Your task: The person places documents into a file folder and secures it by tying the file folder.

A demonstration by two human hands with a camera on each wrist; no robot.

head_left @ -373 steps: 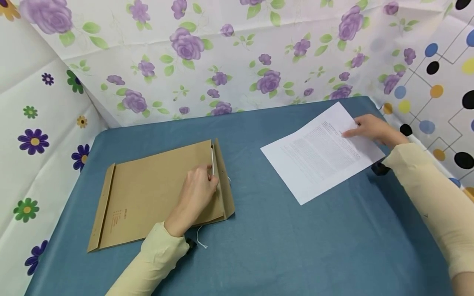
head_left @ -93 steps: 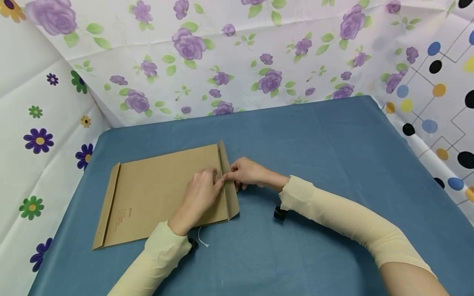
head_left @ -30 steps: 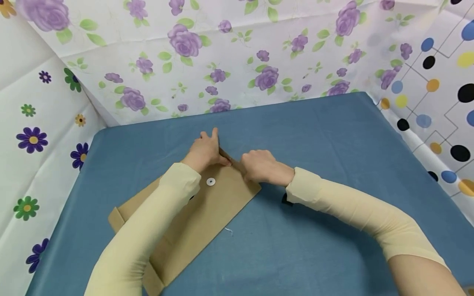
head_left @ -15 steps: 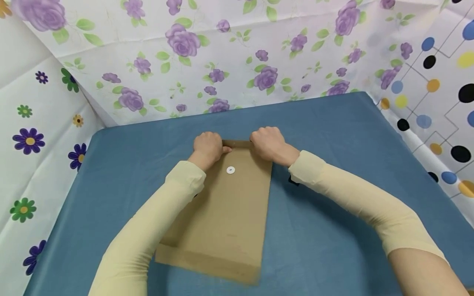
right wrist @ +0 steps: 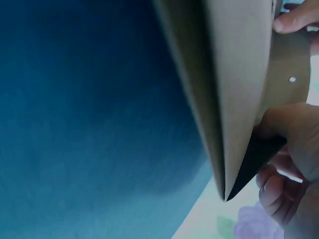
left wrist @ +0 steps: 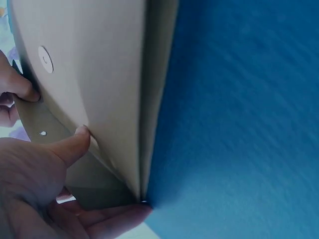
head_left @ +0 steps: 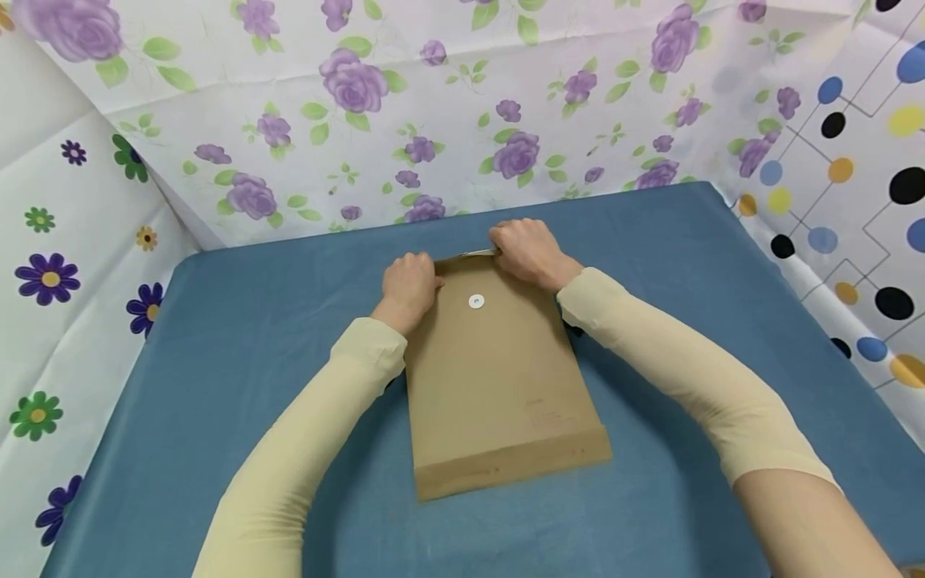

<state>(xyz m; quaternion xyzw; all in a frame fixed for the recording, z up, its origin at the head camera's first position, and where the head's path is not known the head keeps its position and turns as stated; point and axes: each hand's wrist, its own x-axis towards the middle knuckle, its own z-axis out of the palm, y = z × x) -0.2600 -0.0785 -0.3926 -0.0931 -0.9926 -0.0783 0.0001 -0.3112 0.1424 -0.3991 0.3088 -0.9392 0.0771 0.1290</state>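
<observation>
While the kraft document envelope (head_left: 499, 377) lies lengthwise on the blue bench (head_left: 217, 345), my left hand (head_left: 409, 281) and right hand (head_left: 526, 249) pinch its far corners, fingers curled round the open flap. Light, stiff card; it likely creases, so the corners suit.

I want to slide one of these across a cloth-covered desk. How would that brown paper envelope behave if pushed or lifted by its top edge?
The brown envelope probably stays fairly stiff: its gusseted side keeps straight in the left wrist view. It looks light, since the left hand and right hand tilt it by the top corners. On the blue tablecloth it may drag rather than glide.
</observation>
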